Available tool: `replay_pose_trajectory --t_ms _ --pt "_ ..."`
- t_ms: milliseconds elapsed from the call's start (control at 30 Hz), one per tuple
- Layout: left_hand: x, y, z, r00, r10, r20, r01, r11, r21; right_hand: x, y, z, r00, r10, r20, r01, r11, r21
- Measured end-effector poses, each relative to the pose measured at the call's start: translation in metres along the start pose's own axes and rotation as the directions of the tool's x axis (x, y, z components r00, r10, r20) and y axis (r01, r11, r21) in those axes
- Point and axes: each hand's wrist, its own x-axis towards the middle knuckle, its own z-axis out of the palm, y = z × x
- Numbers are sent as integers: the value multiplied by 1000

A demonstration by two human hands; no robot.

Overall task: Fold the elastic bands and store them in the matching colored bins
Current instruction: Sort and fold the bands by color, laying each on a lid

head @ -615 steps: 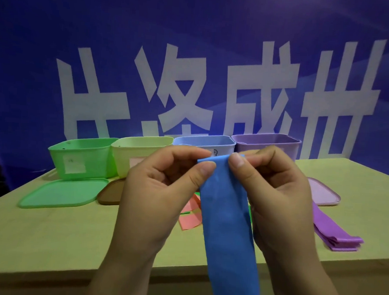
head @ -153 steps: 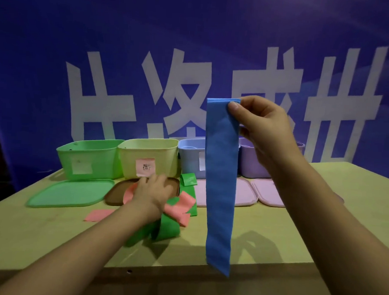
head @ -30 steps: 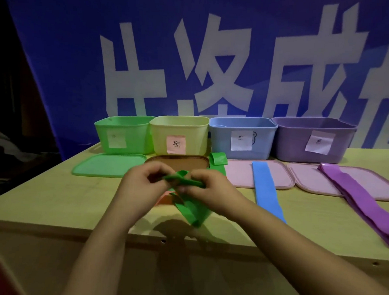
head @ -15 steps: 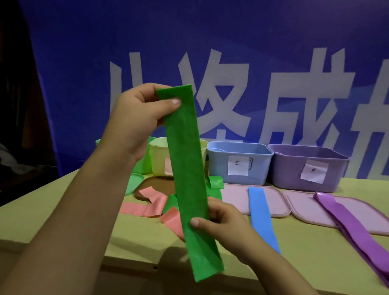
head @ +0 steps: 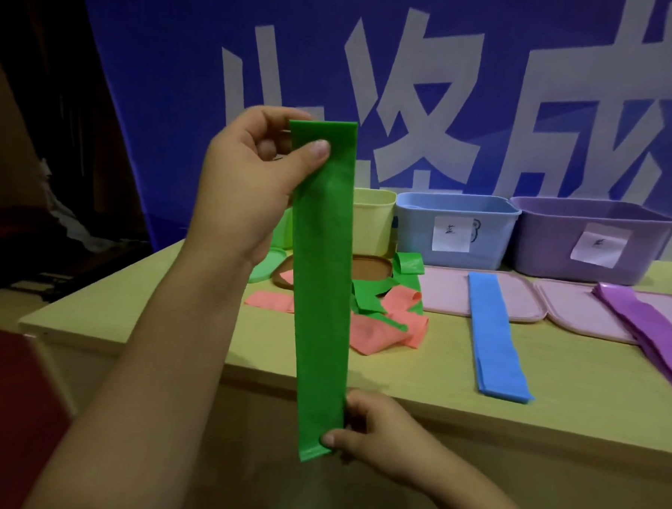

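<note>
A green elastic band (head: 322, 284) hangs straight and vertical in front of me. My left hand (head: 248, 183) pinches its top end, and my right hand (head: 375, 431) pinches its bottom end below the table edge. On the table lie a folded blue band (head: 493, 336), a purple band (head: 653, 329), pink bands (head: 381, 330) and more green band (head: 367, 295) tangled with them. At the back stand the yellow bin (head: 371, 221), the blue bin (head: 454, 229) and the purple bin (head: 592, 240). The green bin (head: 283, 228) is mostly hidden behind my left hand.
Lids lie flat before the bins: a green lid (head: 265, 268), a brown lid (head: 370, 268) and two pinkish lids (head: 445, 295), (head: 573, 309). The wooden table (head: 192, 297) ends at a front edge near me. A blue banner with white characters hangs behind.
My right hand slid down the green band to its lower end, and the band now hangs straight and taut between both hands. The view shifted left.
</note>
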Motion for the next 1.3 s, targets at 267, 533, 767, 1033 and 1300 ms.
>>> replay_pose_trajectory --t_ms 267,533,767,1033,1300 --pt "-19 -20 -3 951 124 -283 -121 992 28 2 26 20 985 31 -173 -28 999 21" --pt "-30 -37 -14 968 83 -237 -80 997 20 -17 -56 -32 956 -153 -249 44 918 -395" --pt "-26 -59 -14 974 93 -208 -85 995 47 91 -53 -85 943 -105 -316 -174 654 -736" --pt "-30 -76 -17 974 -11 -226 23 998 51 120 -34 -111 916 86 -393 -356 626 -694" --pt "-32 -80 -4 974 -76 -212 88 995 45 101 -83 -156 781 82 -619 -15 993 113"
